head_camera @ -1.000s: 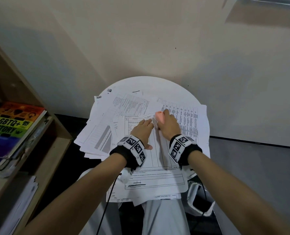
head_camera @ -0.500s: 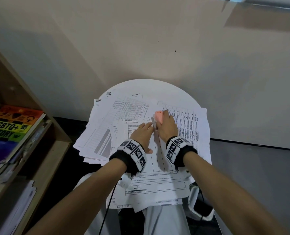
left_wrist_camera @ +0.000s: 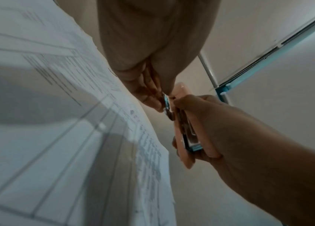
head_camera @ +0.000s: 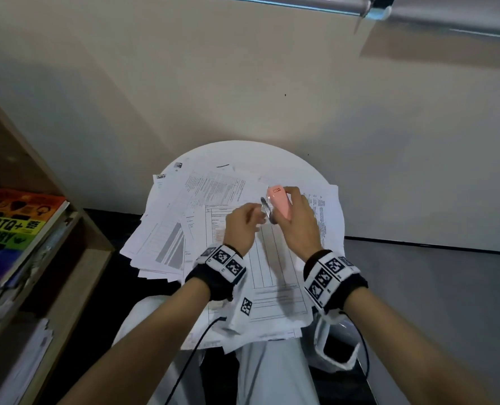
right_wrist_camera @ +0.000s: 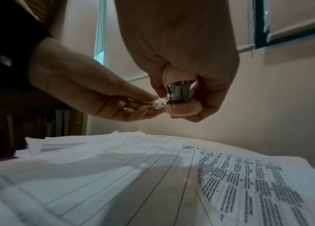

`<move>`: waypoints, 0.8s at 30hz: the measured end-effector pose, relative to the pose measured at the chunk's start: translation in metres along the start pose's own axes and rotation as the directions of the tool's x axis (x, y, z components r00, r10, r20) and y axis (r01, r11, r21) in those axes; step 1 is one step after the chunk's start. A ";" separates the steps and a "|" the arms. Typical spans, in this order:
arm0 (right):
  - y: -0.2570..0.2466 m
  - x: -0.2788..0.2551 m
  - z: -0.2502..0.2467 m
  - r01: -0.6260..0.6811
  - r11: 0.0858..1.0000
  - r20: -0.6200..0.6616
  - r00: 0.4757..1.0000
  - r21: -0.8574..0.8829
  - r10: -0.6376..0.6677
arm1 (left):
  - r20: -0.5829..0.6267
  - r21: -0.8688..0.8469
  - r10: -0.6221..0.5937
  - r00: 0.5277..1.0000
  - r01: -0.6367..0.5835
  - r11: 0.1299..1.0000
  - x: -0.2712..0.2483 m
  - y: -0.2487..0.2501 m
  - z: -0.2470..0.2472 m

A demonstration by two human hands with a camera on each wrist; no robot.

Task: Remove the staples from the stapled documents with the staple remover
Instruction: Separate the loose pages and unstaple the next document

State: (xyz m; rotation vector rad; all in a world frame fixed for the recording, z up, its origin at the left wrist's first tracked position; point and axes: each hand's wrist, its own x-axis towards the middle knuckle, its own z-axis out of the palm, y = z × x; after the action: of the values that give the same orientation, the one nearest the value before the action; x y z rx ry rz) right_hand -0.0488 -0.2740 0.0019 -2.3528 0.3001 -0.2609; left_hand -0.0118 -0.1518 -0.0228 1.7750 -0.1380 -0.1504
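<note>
My right hand (head_camera: pixel 290 211) grips the pink staple remover (head_camera: pixel 278 203) and holds it in the air above the papers, with its metal end (right_wrist_camera: pixel 179 91) turned to the left. My left hand (head_camera: pixel 257 220) is raised beside it. Its fingertips (right_wrist_camera: pixel 148 99) pinch a small shiny piece, apparently a staple (right_wrist_camera: pixel 158 106), right at the remover's metal end. In the left wrist view the remover (left_wrist_camera: pixel 190 130) shows its open underside. The top document (head_camera: pixel 272 258), a sheet with a ruled table, lies flat on the round white table (head_camera: pixel 242 153) below both hands, and neither hand touches it.
Several loose printed sheets (head_camera: pixel 161 229) fan out over the table's left edge, and more (head_camera: pixel 327 206) lie to the right. A wooden shelf with a colourful book (head_camera: pixel 14 220) stands on the left. The wall is close behind the table. A black cable (head_camera: pixel 196 346) hangs by my lap.
Both hands have lifted off the top sheet. The right hand raised the remover, and the left hand went from pressing on the paper to pinching at the remover's metal end.
</note>
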 end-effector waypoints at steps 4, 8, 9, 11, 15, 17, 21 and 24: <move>0.003 -0.033 -0.021 0.021 0.999 -0.051 0.999 0.048 -0.018 | -0.042 -0.257 -0.055 0.998 0.042 0.966 -0.032 0.024 0.018; 0.011 -0.069 -0.046 0.017 0.999 -0.095 0.995 0.047 -0.013 | -0.031 -0.271 -0.051 0.998 0.040 0.962 -0.061 0.037 0.033; 0.013 -0.080 -0.052 0.021 0.999 -0.101 0.995 0.038 -0.017 | -0.029 -0.277 -0.050 0.998 0.040 0.960 -0.068 0.042 0.036; 0.022 -0.104 -0.068 0.039 0.999 -0.116 0.993 0.031 -0.035 | -0.021 -0.289 -0.049 0.999 0.041 0.956 -0.076 0.052 0.044; 0.059 -0.157 -0.109 -0.011 0.993 -0.209 0.977 0.116 0.035 | 0.112 -0.225 0.009 0.994 0.017 0.974 -0.091 0.075 0.069; 0.081 -0.183 -0.132 -0.065 0.985 -0.284 0.952 0.162 0.109 | 0.240 -0.147 0.019 0.971 0.017 0.989 -0.104 0.081 0.097; 0.128 -0.225 -0.165 -0.212 0.945 -0.415 0.859 0.249 0.301 | 0.365 0.074 -0.078 0.928 0.054 0.996 -0.134 0.045 0.170; 0.163 -0.251 -0.177 -0.300 0.905 -0.455 0.788 0.303 0.414 | 0.432 0.277 -0.193 0.881 0.074 0.958 -0.148 0.000 0.209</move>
State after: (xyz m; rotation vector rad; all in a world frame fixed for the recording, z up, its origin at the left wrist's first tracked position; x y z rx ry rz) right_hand -0.3591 -0.4307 -0.0118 -1.9235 0.9227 -0.6975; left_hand -0.1947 -0.3270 -0.0620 1.9786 -0.3873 -0.6808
